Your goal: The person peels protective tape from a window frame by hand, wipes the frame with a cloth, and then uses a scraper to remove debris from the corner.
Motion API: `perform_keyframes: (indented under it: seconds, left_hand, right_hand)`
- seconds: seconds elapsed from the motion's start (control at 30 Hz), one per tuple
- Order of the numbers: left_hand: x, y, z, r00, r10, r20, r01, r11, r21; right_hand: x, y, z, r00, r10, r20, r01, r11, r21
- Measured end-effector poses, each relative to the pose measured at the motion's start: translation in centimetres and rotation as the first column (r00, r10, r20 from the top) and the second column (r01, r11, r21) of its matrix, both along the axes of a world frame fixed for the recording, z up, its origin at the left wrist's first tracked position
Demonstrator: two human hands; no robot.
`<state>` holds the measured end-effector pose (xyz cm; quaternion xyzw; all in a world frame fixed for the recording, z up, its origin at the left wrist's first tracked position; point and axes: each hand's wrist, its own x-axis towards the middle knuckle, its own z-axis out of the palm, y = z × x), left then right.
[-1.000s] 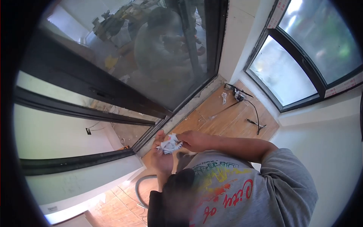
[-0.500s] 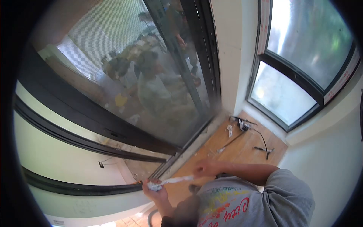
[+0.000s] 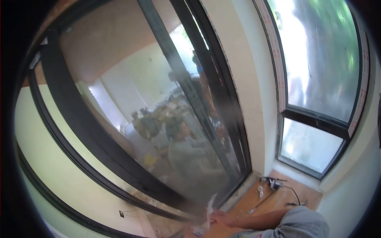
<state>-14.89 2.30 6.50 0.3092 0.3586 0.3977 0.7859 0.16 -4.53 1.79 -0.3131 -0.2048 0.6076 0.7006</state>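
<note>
At the bottom of the head view, my right hand (image 3: 223, 218) is closed around a thin white strip (image 3: 210, 206), which looks like film or paper. One end of the strip sticks up in front of the glass door's lower corner. Lower down, a crumpled white wad (image 3: 201, 229) of the same material lies at my left hand (image 3: 188, 231). The frame's edge cuts off most of that hand, and its fingers are blurred. Both hands are close together by the foot of the dark-framed glass door (image 3: 190, 150).
Dark door rails (image 3: 71, 144) curve down the left side. On the wooden floor (image 3: 254, 198) to the right lie a black tool or bracket with a cable (image 3: 274, 183) and white scraps (image 3: 260, 191). A dark-framed window (image 3: 313, 115) stands beyond. People show in the glass.
The camera view has tilted upward, so my hands sit lower in the frame. My right hand has come nearer to my left, and the strip once stretched between them now points up.
</note>
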Motion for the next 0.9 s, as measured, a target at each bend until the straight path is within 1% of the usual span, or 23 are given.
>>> perform_keyframes:
  seconds: [0.03, 0.07, 0.1, 0.13, 0.17, 0.23, 0.3, 0.33, 0.37, 0.43, 0.5, 0.53, 0.6, 0.63, 0.67, 0.7, 0.73, 0.8, 0.83, 0.87, 0.9]
  left_hand:
    - [0.8, -0.4, 0.2, 0.998, -0.058, -0.023, 0.058, 0.998, 0.018]
    - [1.3, -0.8, 0.4, 0.993, -0.105, -0.044, 0.106, 0.994, 0.033]
    - [1.7, -1.3, 0.6, 0.986, -0.155, -0.065, 0.158, 0.986, 0.044]
    - [1.8, -1.8, 0.6, 0.98, -0.183, -0.084, 0.188, 0.981, 0.054]
    - [1.6, -1.8, 0.9, 0.98, -0.181, -0.077, 0.187, 0.98, 0.066]
    - [1.7, -2.1, 1.0, 0.976, -0.202, -0.084, 0.208, 0.975, 0.076]
    - [1.9, -2.4, 1.2, 0.978, -0.197, -0.075, 0.203, 0.975, 0.086]
    - [1.9, -2.5, 1.4, 0.978, -0.194, -0.071, 0.2, 0.976, 0.087]
    - [1.8, -2.6, 1.5, 0.979, -0.194, -0.07, 0.199, 0.976, 0.086]
    - [1.5, -2.8, 1.8, 0.982, -0.182, -0.056, 0.186, 0.979, 0.087]
    - [1.0, -3.2, 2.2, 0.987, -0.157, -0.04, 0.16, 0.983, 0.089]
    - [0.9, -3.2, 2.5, 0.99, -0.141, -0.027, 0.142, 0.986, 0.086]
    - [0.7, -3.4, 2.6, 0.997, -0.083, -0.012, 0.083, 0.993, 0.079]
    - [0.8, -3.1, 2.8, 0.985, -0.096, 0.143, 0.096, 0.995, 0.009]
    - [0.8, -2.5, 3.3, 0.949, -0.099, 0.299, 0.119, 0.992, -0.05]
    - [0.8, -2.7, 3.1, 0.946, -0.102, 0.308, 0.126, 0.99, -0.059]
    - [0.7, -2.7, 3.1, 0.956, -0.113, 0.269, 0.128, 0.991, -0.039]
    - [0.7, -3.0, 3.0, 0.968, -0.119, 0.221, 0.124, 0.992, -0.009]
    - [0.7, -3.1, 3.0, 0.971, -0.117, 0.207, 0.12, 0.993, -0.001]
    - [0.7, -3.2, 3.0, 0.973, -0.119, 0.198, 0.121, 0.993, 0.004]
    - [0.7, -3.3, 2.8, 0.975, -0.12, 0.185, 0.12, 0.993, 0.008]
  right_hand:
    - [0.7, 1.0, 0.1, 0.977, -0.05, 0.205, 0.036, 0.997, 0.074]
    - [1.0, 0.4, 3.4, 0.762, -0.144, 0.631, 0.088, 0.989, 0.119]
    - [1.2, -0.2, 6.6, 0.363, -0.23, 0.903, 0.183, 0.968, 0.173]
    - [0.9, -0.6, 7.7, 0.185, -0.258, 0.948, 0.176, 0.958, 0.226]
    - [-0.1, -0.4, 8.4, 0.167, -0.255, 0.952, 0.102, 0.965, 0.241]
    - [-1.1, -0.7, 7.1, 0.195, -0.217, 0.956, 0.014, 0.976, 0.219]
    - [-0.6, 1.1, 1.6, 0.114, -0.26, 0.959, -0.061, 0.961, 0.268]
    - [-0.4, 1.4, -0.5, 0.055, -0.285, 0.957, -0.088, 0.953, 0.289]
    - [-0.4, 1.1, -0.4, 0.053, -0.277, 0.96, -0.103, 0.954, 0.281]
    - [-0.2, 0.0, 2.7, 0.066, -0.443, 0.894, -0.066, 0.892, 0.447]
    - [0.1, -0.8, 6.2, -0.057, -0.583, 0.811, 0.052, 0.809, 0.585]
    - [0.3, -1.1, 7.5, -0.05, -0.577, 0.815, 0.03, 0.815, 0.578]
    - [0.8, -1.0, 9.5, -0.097, -0.459, 0.883, -0.012, 0.888, 0.46]
    - [0.8, -0.6, 9.3, -0.099, -0.47, 0.877, -0.043, 0.883, 0.468]
    - [0.8, 0.0, 8.9, -0.028, -0.472, 0.881, -0.161, 0.872, 0.462]
    - [0.6, 0.4, 8.8, 0.044, -0.453, 0.89, -0.279, 0.85, 0.446]
    - [0.4, 0.6, 8.8, 0.039, -0.457, 0.889, -0.312, 0.839, 0.445]
    - [-0.7, 0.3, 9.0, -0.165, -0.507, 0.846, -0.332, 0.836, 0.436]
    - [-1.0, 0.8, 8.0, -0.164, -0.511, 0.844, -0.353, 0.829, 0.433]
    - [-1.4, 1.4, 6.2, -0.078, -0.543, 0.836, -0.321, 0.808, 0.494]
    - [-1.8, 1.6, 5.7, 0.005, -0.57, 0.821, -0.273, 0.79, 0.55]
